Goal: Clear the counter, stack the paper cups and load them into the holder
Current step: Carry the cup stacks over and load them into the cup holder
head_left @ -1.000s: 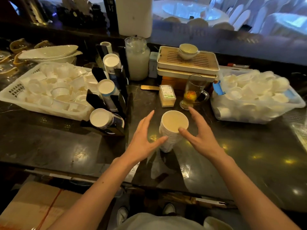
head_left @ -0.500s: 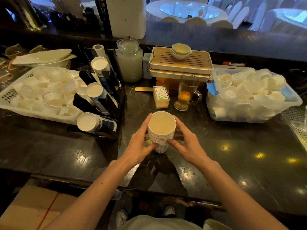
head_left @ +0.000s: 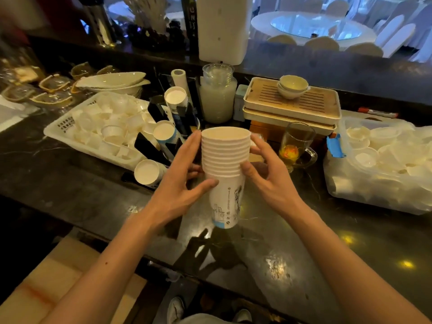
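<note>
A stack of several white paper cups (head_left: 224, 164) hangs upright in the air above the dark counter (head_left: 304, 253), mouth up, with print on the lowest cup. My left hand (head_left: 180, 183) grips its left side and my right hand (head_left: 268, 176) grips its right side. To the left stands a black cup holder (head_left: 161, 146) with three slanted rows of paper cups, their white bottoms facing me.
A white basket (head_left: 58, 132) of small plastic cups lies at the left. A clear bin (head_left: 336, 181) of similar cups sits at the right. Behind the stack stand a glass mug (head_left: 297, 146) of tea, wooden trays (head_left: 289, 108) with bowls, and a jar (head_left: 218, 94).
Both hands closed around the cup stack and lifted it off the counter; it now hangs higher and nearer the camera.
</note>
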Tool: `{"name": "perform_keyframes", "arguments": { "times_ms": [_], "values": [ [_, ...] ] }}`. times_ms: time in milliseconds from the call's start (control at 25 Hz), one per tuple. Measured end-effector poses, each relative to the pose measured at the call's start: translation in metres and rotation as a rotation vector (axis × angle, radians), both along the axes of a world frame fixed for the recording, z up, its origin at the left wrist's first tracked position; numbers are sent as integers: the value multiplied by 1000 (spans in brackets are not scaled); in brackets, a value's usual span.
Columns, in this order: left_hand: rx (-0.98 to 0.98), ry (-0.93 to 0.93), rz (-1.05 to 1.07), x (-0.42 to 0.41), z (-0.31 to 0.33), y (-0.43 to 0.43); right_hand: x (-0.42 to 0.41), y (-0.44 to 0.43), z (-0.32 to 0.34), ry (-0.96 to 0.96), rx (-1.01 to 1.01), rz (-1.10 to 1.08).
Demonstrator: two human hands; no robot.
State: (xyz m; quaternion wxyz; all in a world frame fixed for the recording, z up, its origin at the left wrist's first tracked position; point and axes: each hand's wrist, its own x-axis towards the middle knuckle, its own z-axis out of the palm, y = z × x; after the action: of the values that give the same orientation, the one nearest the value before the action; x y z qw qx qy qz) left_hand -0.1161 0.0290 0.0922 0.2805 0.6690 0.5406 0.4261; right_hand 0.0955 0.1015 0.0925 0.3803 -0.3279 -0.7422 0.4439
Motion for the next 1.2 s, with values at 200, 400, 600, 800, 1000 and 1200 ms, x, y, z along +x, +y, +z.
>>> {"name": "perform_keyframes", "arguments": {
  "times_ms": [200,400,600,800,1000,1200],
  "values": [
    [-18,63,120,-30,35,-11,-47,18,19,84,46,60],
    [10,-41,139,-72,47,-8,-90,28,28,126,-112,277],
    [-50,-155,103,-129,50,21,-123,45,38,39,-174,297],
    [-204,-200,87,-167,57,51,-162,44,54,-30,-233,176],
    [-440,-114,9,-187,62,80,-183,44,65,-106,-542,73],
    [-469,12,51,-190,60,107,-195,65,67,-79,-716,-92]
  ]
}}
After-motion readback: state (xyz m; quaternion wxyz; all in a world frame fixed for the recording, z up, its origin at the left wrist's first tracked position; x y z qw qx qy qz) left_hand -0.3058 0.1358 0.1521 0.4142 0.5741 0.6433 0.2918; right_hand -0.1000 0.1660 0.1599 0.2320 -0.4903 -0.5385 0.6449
